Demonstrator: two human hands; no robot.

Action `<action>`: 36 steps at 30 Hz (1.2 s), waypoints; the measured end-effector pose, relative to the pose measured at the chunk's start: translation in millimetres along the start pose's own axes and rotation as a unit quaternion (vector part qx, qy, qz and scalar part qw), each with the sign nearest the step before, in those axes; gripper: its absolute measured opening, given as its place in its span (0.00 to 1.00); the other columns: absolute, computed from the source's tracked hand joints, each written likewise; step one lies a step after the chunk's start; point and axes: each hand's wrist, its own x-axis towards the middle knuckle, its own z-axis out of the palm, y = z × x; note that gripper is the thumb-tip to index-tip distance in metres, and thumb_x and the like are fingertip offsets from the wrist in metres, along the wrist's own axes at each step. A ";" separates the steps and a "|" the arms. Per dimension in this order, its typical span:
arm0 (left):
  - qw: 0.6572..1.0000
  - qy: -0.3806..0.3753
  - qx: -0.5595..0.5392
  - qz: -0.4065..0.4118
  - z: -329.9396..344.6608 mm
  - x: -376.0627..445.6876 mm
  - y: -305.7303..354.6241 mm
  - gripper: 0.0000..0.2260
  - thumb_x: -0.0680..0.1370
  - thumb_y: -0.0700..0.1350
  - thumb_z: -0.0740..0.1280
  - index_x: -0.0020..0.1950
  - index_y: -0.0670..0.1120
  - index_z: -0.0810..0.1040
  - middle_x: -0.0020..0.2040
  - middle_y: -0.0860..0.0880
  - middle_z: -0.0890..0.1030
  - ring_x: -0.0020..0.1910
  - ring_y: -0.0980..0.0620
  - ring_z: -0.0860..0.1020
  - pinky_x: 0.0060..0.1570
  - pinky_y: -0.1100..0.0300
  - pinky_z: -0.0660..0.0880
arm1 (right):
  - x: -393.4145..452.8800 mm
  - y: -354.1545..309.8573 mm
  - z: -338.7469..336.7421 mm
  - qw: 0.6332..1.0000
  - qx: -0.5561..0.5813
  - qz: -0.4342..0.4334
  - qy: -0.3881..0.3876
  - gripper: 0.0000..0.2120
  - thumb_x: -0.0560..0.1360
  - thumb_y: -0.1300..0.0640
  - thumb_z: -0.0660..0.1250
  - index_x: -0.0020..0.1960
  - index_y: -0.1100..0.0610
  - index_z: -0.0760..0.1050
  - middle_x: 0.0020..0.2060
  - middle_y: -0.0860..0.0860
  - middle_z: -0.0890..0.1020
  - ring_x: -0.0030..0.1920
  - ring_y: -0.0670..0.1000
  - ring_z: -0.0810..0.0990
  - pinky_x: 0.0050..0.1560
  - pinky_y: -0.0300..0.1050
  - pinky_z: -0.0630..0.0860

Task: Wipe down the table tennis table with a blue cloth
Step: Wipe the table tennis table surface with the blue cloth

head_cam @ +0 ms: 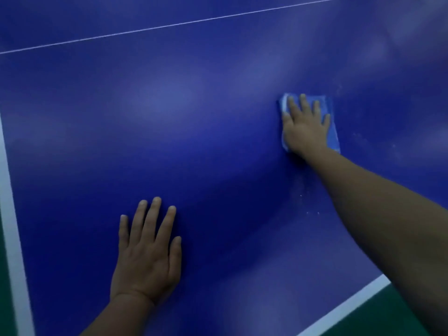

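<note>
The blue table tennis table (194, 132) fills the view. A folded blue cloth (333, 134) lies flat on it at the right, mostly covered by my right hand (304, 124), which presses on it with straight, spread fingers. My left hand (148, 253) rests palm-down on the bare table surface near the front, fingers straight, holding nothing. Small pale specks (312, 212) dot the surface below the cloth, beside my right forearm.
A white border line (12, 238) runs along the table's left edge and another (344, 309) along the front right edge. A thin white centre line (169, 25) crosses the far part. Green floor (388, 318) shows beyond the edges.
</note>
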 end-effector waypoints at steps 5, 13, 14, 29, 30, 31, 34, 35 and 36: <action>1.000 -0.005 0.010 -0.005 -1.7 0.5 1.5 0.28 0.79 0.54 0.51 0.76 0.44 0.67 0.78 0.41 0.62 0.78 0.41 0.57 0.74 0.36 0.51 | -71.6 -78.6 31.8 0.969 -0.035 -0.244 0.008 0.26 0.82 0.44 0.51 0.79 0.47 0.60 0.79 0.52 0.60 0.79 0.63 0.55 0.73 0.74 0.50; 1.000 0.005 0.008 -0.006 -1.5 1.4 2.0 0.28 0.79 0.55 0.51 0.75 0.43 0.69 0.77 0.40 0.63 0.78 0.41 0.56 0.74 0.35 0.51 | 11.8 6.2 3.0 0.990 -0.076 -0.122 -0.002 0.26 0.83 0.44 0.47 0.81 0.44 0.50 0.81 0.47 0.50 0.80 0.59 0.46 0.75 0.71 0.47; 1.000 0.002 0.011 -0.005 -1.0 1.2 1.9 0.28 0.79 0.55 0.51 0.75 0.43 0.69 0.77 0.40 0.63 0.78 0.41 0.56 0.74 0.35 0.51 | 23.9 19.7 -6.0 0.999 -0.028 -0.031 0.001 0.27 0.83 0.43 0.46 0.81 0.43 0.49 0.81 0.46 0.48 0.81 0.57 0.45 0.76 0.69 0.44; 1.000 -0.009 0.019 -0.009 -1.9 1.7 2.1 0.29 0.79 0.56 0.50 0.76 0.43 0.67 0.78 0.40 0.61 0.78 0.40 0.55 0.74 0.35 0.50 | 25.5 28.0 -6.6 0.989 -0.041 -0.141 -0.014 0.26 0.83 0.40 0.47 0.81 0.42 0.51 0.81 0.45 0.50 0.81 0.54 0.45 0.76 0.66 0.42; 1.000 -0.009 0.018 -0.009 -2.1 1.9 2.0 0.29 0.79 0.56 0.50 0.76 0.42 0.67 0.78 0.40 0.61 0.78 0.40 0.55 0.74 0.35 0.49 | 11.6 32.1 -3.6 0.985 -0.053 -0.165 -0.012 0.27 0.83 0.40 0.46 0.81 0.42 0.52 0.81 0.46 0.52 0.81 0.56 0.47 0.76 0.67 0.44; 1.000 -0.010 0.018 -0.007 -2.3 1.5 1.8 0.29 0.79 0.56 0.50 0.76 0.42 0.67 0.78 0.40 0.62 0.78 0.40 0.55 0.74 0.35 0.49 | -12.1 38.7 1.0 0.974 -0.068 -0.217 -0.005 0.28 0.82 0.40 0.46 0.80 0.44 0.54 0.81 0.49 0.54 0.80 0.59 0.50 0.75 0.70 0.46; 1.000 -0.009 0.019 -0.003 -1.9 1.1 1.0 0.29 0.79 0.56 0.51 0.76 0.42 0.67 0.78 0.39 0.61 0.78 0.40 0.55 0.75 0.36 0.47 | -121.9 82.2 16.9 0.855 -0.118 -0.503 -0.043 0.25 0.82 0.42 0.50 0.77 0.48 0.63 0.78 0.55 0.63 0.77 0.68 0.58 0.71 0.76 0.52; 1.000 -0.009 0.018 -0.002 -1.6 1.4 0.7 0.29 0.79 0.56 0.51 0.76 0.42 0.67 0.78 0.39 0.61 0.78 0.40 0.54 0.75 0.37 0.46 | -154.8 100.3 19.6 0.796 -0.131 -0.586 -0.074 0.25 0.83 0.42 0.51 0.77 0.47 0.63 0.79 0.54 0.62 0.78 0.67 0.57 0.71 0.76 0.51; 1.000 -0.008 0.017 0.000 -1.5 1.5 0.6 0.29 0.79 0.56 0.51 0.76 0.42 0.67 0.78 0.40 0.61 0.78 0.40 0.54 0.75 0.38 0.45 | -169.2 115.6 16.8 0.753 -0.140 -0.635 -0.100 0.25 0.83 0.42 0.50 0.79 0.45 0.61 0.79 0.52 0.60 0.78 0.66 0.55 0.73 0.74 0.48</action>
